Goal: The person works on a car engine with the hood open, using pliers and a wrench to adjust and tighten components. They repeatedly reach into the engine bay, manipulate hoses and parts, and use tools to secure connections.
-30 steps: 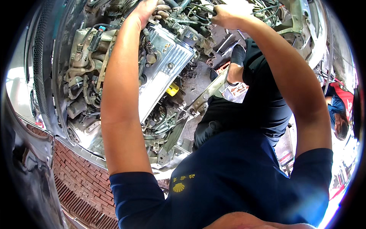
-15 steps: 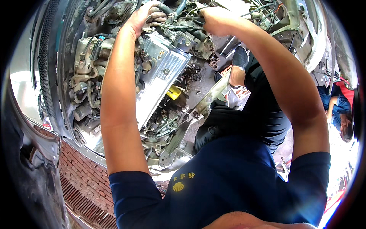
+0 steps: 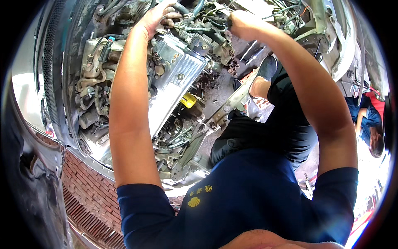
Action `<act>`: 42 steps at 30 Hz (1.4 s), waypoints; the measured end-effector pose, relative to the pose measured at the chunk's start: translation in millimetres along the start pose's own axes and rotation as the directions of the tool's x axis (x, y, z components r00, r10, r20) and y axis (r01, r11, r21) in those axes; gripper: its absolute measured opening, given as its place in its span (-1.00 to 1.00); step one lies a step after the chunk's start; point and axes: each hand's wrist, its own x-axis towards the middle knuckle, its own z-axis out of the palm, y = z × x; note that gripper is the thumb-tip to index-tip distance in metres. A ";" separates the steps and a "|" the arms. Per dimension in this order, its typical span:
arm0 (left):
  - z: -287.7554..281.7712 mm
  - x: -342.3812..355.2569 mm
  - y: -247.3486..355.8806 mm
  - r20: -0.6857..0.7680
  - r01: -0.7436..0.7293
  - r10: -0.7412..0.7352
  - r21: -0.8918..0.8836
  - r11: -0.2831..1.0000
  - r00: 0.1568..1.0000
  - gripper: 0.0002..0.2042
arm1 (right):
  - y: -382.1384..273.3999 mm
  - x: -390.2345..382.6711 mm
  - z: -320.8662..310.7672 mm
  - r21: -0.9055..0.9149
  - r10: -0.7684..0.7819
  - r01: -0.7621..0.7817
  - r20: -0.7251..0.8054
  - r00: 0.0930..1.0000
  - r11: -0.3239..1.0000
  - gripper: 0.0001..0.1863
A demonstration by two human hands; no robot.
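Nearest is the dark blue shirt (image 3: 244,191), with dark trousers (image 3: 286,112) beyond it; the shoe (image 3: 268,68) sits a little further right than half a second ago. Past the left forearm lies the silver engine cover (image 3: 176,76), its long axis slanting from upper right to lower left, with a yellow part (image 3: 189,100) beside its right edge. Farther out, the left hand (image 3: 158,18) is nearly where it was, fingers curled by the hoses (image 3: 198,29) just above the cover; whether it grips one, I cannot tell. The right hand (image 3: 245,25) has shifted right since that frame; its fingers are bent, their tips hidden, so its hold cannot be told either. The hoses lie between the two hands, the thin one there running roughly left to right. Well off to the right is another person (image 3: 367,120), bent forward.
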 end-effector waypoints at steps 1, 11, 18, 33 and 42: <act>0.9 0.1 1.0 -0.001 0.001 -0.001 0.000 1.000 1.000 -0.37 | 0.8 0.3 5.6 -0.075 -0.088 0.090 0.031 0.996 0.993 -0.75; 5.3 -9.1 4.4 -0.014 0.041 -0.040 0.087 0.995 0.999 -0.33 | -58.0 -10.6 5.5 -0.248 0.091 -0.123 -0.137 0.986 0.961 -0.72; -1.1 -5.4 -3.4 0.002 -0.076 0.077 -0.053 0.996 0.997 -0.49 | -74.9 -7.8 -5.4 -0.199 0.113 -0.118 -0.035 0.993 0.973 -0.71; 8.8 -7.4 7.1 0.005 0.028 -0.028 0.063 0.998 1.000 -0.26 | -75.8 3.9 7.7 -0.170 0.112 -0.102 0.052 0.992 0.980 -0.70; 10.9 -10.3 6.0 -0.005 0.025 -0.025 0.048 0.999 1.000 -0.25 | -73.7 3.0 15.5 -0.190 0.072 -0.073 -0.011 0.997 0.979 -0.71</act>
